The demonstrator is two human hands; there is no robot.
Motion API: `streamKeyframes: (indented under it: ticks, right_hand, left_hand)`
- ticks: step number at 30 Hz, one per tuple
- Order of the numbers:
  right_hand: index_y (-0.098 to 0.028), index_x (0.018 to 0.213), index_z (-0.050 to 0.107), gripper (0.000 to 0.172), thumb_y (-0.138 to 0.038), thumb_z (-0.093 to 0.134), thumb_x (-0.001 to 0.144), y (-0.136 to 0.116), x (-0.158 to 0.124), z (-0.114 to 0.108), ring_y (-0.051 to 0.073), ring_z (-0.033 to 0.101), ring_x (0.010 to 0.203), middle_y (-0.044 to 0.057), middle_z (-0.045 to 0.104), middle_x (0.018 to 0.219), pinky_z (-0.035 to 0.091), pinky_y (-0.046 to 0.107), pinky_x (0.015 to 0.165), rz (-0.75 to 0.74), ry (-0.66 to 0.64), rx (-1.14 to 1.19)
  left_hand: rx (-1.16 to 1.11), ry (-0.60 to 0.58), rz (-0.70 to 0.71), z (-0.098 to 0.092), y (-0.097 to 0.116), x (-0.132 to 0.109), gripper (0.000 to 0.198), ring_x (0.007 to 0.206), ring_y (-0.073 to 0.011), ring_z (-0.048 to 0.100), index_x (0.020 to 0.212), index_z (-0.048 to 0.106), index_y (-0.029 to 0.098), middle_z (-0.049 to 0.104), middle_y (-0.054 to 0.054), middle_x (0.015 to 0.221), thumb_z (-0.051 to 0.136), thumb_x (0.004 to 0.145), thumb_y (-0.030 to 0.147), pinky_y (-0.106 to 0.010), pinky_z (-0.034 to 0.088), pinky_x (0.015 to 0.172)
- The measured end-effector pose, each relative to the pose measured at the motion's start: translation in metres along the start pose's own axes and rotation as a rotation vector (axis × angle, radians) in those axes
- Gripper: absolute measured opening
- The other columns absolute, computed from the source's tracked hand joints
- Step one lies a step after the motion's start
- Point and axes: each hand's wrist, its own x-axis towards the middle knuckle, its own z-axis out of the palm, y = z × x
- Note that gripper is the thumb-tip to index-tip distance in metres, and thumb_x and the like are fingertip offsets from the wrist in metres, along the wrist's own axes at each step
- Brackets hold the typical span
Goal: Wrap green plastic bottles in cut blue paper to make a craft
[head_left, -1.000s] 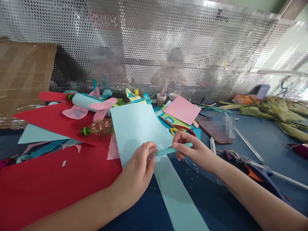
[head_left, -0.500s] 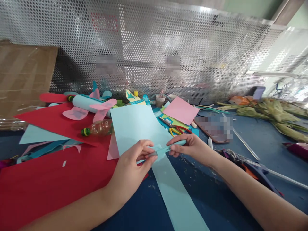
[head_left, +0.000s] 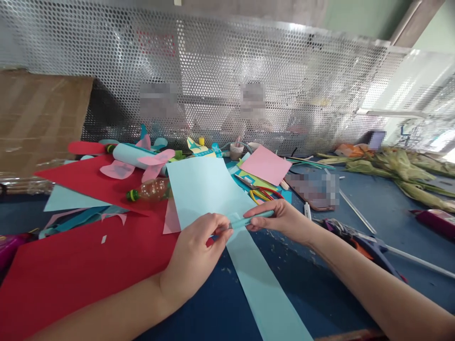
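A slim light-blue pen-shaped tool (head_left: 245, 222) with a grey end is held level between my two hands. My left hand (head_left: 204, 248) is closed on its grey end, partly covering it. My right hand (head_left: 275, 219) pinches the other end between thumb and fingers. Just below and behind the hands lie a light-blue paper sheet (head_left: 201, 184) and a long light-blue paper strip (head_left: 265, 284), which runs toward me. Scissors (head_left: 261, 189) with red and yellow handles rest beyond my right hand.
Red paper (head_left: 88, 265) covers the left. A plastic bottle (head_left: 154, 189) and a paper-winged craft (head_left: 131, 158) lie behind it. At right are a phone (head_left: 313, 192), a glue gun (head_left: 366, 246) and dried husks (head_left: 398, 166). A perforated metal panel (head_left: 213, 71) stands behind.
My left fingers have closed further over the grey end of the pen-shaped tool. My right hand keeps its pinch. The camera view has shifted slightly.
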Motion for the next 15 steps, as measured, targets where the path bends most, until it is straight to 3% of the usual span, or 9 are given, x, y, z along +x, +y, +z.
streamKeyframes:
  ticks: [4, 8, 11, 15]
  right_hand:
    - [-0.018, 0.087, 0.078, 0.042, -0.053, 0.079, 0.064, -0.003, 0.004, -0.018, 0.02, 0.071, 0.066, 0.006, 0.076, 0.068, 0.058, 0.034, 0.067, -0.043, 0.136, -0.186]
    - [-0.017, 0.101, 0.073, 0.047, -0.057, 0.059, 0.079, 0.01, 0.016, -0.054, 0.027, 0.069, 0.086, 0.011, 0.076, 0.092, 0.053, 0.038, 0.073, -0.094, 0.48, -0.433]
    - [-0.019, 0.102, 0.072, 0.034, -0.045, 0.06, 0.083, 0.021, 0.024, -0.073, 0.028, 0.067, 0.092, 0.012, 0.075, 0.099, 0.05, 0.041, 0.078, -0.074, 0.629, -0.66]
    - [-0.019, 0.096, 0.072, 0.02, -0.031, 0.065, 0.082, 0.027, 0.027, -0.072, 0.027, 0.061, 0.105, 0.01, 0.071, 0.103, 0.043, 0.044, 0.093, -0.026, 0.628, -0.916]
  left_hand:
    - [-0.084, -0.06, -0.057, 0.01, -0.002, 0.005, 0.016, 0.081, -0.0142, 0.068, 0.103, 0.051, 0.023, 0.066, -0.002, 0.095, 0.056, 0.089, 0.016, -0.026, 0.059, 0.072]
    - [0.178, -0.124, 0.035, 0.014, -0.011, 0.006, 0.042, 0.114, -0.0281, 0.059, 0.13, 0.043, 0.018, 0.06, -0.014, 0.123, 0.054, 0.091, 0.029, -0.046, 0.053, 0.092]
    - [0.39, -0.193, 0.021, 0.012, -0.018, 0.006, 0.052, 0.117, -0.0372, 0.052, 0.126, 0.054, 0.01, 0.061, -0.019, 0.118, 0.052, 0.09, 0.048, -0.056, 0.048, 0.094]
    - [0.544, -0.297, -0.059, 0.007, -0.02, 0.009, 0.066, 0.115, -0.0418, 0.049, 0.115, 0.065, 0.004, 0.061, -0.022, 0.112, 0.056, 0.082, 0.061, -0.057, 0.045, 0.094]
